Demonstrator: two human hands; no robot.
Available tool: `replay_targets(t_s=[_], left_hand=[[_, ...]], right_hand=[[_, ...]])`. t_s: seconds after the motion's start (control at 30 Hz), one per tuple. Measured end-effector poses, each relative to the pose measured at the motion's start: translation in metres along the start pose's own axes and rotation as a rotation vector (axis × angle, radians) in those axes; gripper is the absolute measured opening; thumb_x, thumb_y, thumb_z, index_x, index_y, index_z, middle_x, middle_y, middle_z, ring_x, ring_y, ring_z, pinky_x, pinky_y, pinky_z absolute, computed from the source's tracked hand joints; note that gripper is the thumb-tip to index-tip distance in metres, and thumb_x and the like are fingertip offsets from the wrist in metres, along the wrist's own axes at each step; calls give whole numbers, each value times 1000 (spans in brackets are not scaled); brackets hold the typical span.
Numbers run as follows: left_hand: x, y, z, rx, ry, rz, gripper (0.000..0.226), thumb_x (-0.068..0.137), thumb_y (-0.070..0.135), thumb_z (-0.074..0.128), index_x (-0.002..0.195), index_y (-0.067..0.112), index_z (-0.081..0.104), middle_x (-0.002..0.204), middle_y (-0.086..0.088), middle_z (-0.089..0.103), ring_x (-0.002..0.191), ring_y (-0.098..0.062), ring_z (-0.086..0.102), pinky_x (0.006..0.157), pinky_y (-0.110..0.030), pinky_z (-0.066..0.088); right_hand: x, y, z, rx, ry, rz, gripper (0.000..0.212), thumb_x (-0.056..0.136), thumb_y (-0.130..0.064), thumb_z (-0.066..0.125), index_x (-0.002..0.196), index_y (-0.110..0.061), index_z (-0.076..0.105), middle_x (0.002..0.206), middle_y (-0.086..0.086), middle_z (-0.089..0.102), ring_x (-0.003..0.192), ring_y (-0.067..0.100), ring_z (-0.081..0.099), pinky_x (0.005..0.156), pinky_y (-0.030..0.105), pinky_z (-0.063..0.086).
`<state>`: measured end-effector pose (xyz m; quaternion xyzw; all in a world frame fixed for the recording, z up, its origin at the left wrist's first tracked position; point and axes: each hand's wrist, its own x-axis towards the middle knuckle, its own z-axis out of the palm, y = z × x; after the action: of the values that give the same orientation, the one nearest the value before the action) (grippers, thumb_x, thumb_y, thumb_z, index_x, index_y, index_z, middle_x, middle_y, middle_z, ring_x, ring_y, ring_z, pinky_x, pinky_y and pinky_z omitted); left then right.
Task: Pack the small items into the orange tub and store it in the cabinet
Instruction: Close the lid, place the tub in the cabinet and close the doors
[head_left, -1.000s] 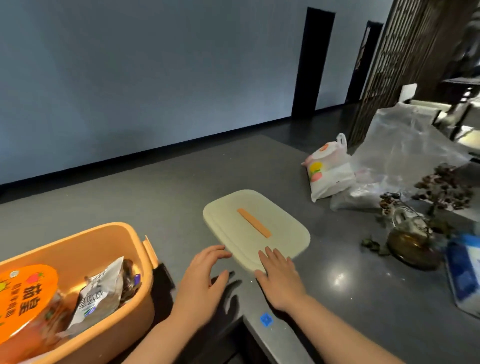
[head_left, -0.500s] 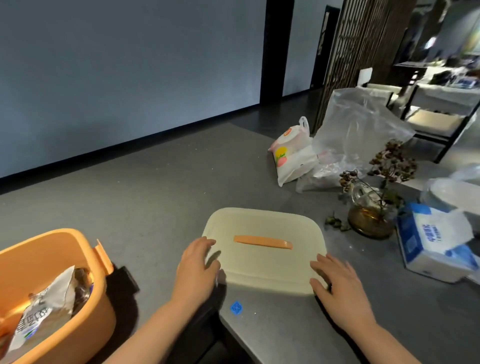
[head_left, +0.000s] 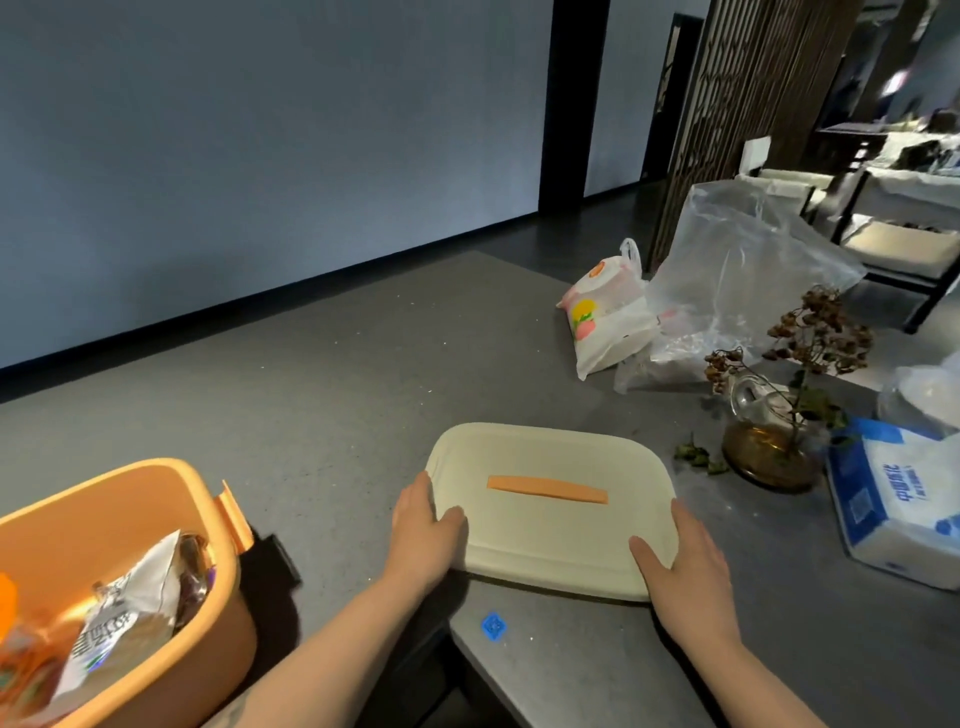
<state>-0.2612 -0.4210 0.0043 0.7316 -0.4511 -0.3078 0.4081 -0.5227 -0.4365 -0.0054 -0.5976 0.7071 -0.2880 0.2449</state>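
Grey counter (head_left: 322, 395) holds everything. Orange tub (head_left: 119, 499) at 8 o'clock, packets already inside, no lid on. Cream lid (head_left: 550, 540) w/ orange handle lies at 5 o'clock. Left hand (head_left: 423, 535) & right hand (head_left: 685, 566) grip its short ends, fingers curled over the rim, thumbs on top. Step: prob. lidding the tub. Next: lift level, carry toward 8. Vs 0.5 s ago, both hands have closed onto the lid edges; right was off it.

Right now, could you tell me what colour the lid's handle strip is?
Orange handle strip, head view.
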Motion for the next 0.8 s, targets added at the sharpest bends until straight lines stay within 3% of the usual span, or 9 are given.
replay_targets(t_s=[0.2, 0.37, 0.57, 0.8], left_hand=[[1, 31, -44, -49, 177, 143, 61, 91, 20, 49, 146, 19, 24, 151, -2, 28, 139, -20, 23, 112, -39, 22], [-13, 52, -121, 32, 444, 190, 57, 93, 27, 46, 145, 24, 24, 152, 3, 26, 139, -19, 25, 114, -47, 27], [-76, 20, -221, 94, 747, -2, 55, 90, 25, 50, 141, 22, 31, 147, -2, 34, 133, -21, 32, 108, -50, 36], [-173, -37, -279, 122, 994, -201, 50, 91, 20, 50, 139, 19, 38, 145, -2, 38, 134, -22, 33, 109, -41, 30]], right_hand=[[-2, -51, -5, 246, 89, -77, 68, 90, -33, 60, 148, -26, 25, 150, 0, 38, 133, 25, 40, 107, 51, 38], [0, -126, 15, 395, 43, -253, 63, 89, -30, 61, 144, -27, 29, 147, 0, 41, 130, 25, 42, 104, 46, 38], [-44, -213, 69, 467, -216, -438, 57, 90, -33, 61, 140, -32, 33, 145, -5, 42, 129, 23, 43, 103, 44, 38], [-133, -263, 118, 457, -469, -583, 59, 91, -31, 61, 142, -27, 34, 147, 0, 40, 130, 25, 41, 105, 47, 37]])
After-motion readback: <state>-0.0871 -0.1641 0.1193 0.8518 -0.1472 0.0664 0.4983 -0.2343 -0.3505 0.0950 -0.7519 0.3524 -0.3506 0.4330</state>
